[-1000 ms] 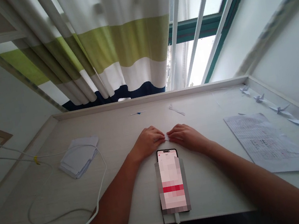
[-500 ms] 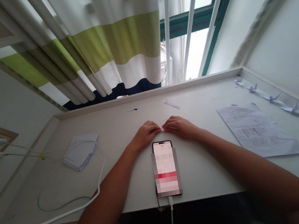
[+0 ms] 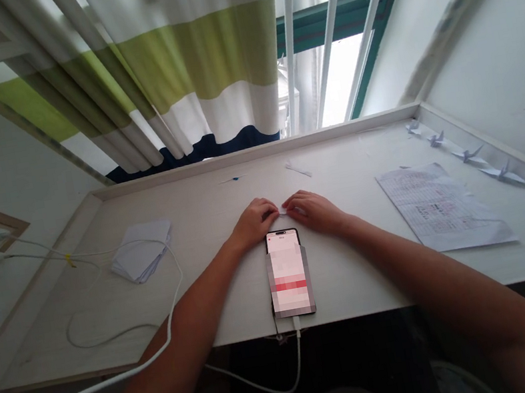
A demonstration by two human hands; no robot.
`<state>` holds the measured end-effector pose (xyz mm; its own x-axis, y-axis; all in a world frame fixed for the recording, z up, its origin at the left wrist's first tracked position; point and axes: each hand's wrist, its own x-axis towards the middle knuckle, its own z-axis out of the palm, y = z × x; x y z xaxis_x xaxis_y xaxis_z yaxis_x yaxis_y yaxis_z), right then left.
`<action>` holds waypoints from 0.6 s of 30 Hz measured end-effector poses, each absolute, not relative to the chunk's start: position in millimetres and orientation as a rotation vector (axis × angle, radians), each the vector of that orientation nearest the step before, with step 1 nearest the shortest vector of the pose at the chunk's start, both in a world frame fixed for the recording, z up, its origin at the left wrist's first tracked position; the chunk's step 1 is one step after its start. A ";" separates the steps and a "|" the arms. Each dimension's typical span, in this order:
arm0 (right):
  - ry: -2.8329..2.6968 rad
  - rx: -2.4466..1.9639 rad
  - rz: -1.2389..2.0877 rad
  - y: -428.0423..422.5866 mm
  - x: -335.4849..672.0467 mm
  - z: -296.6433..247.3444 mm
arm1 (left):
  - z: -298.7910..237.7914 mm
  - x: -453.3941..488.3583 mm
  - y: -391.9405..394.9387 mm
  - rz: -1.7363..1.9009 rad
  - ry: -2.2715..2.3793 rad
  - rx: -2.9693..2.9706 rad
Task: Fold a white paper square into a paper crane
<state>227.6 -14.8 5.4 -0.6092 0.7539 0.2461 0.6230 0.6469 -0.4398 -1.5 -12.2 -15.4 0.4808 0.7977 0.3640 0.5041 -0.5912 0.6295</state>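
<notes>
a small paper piece (image 3: 284, 209), pinched just beyond the phone (image 3: 287, 272) at the near edge of the desk (image 3: 208, 233) by the closed fingertips of the left hand (image 3: 254, 220) and right hand (image 3: 313, 211), could be creased askew if pressed unevenly.

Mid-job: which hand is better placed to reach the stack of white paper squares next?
Left, probably. The left hand lies on the same side as the stack of white paper squares; the right hand would have to cross over it. Both hold the small white paper piece.
</notes>
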 end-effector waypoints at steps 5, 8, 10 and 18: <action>-2.417 -1.075 0.472 -11.4 228.5 2.8 | -11.8 -1.7 -11.8 0.870 1.058 2.318; -2.414 -1.051 0.511 -9.0 230.0 1.3 | -11.2 -0.3 -10.3 0.851 1.070 2.287; -2.400 -1.059 0.530 -8.5 230.5 1.1 | -12.1 0.5 -9.3 0.867 1.067 2.244; -2.295 -1.109 0.663 -6.7 231.2 3.5 | -14.0 0.9 -9.5 0.891 1.108 2.117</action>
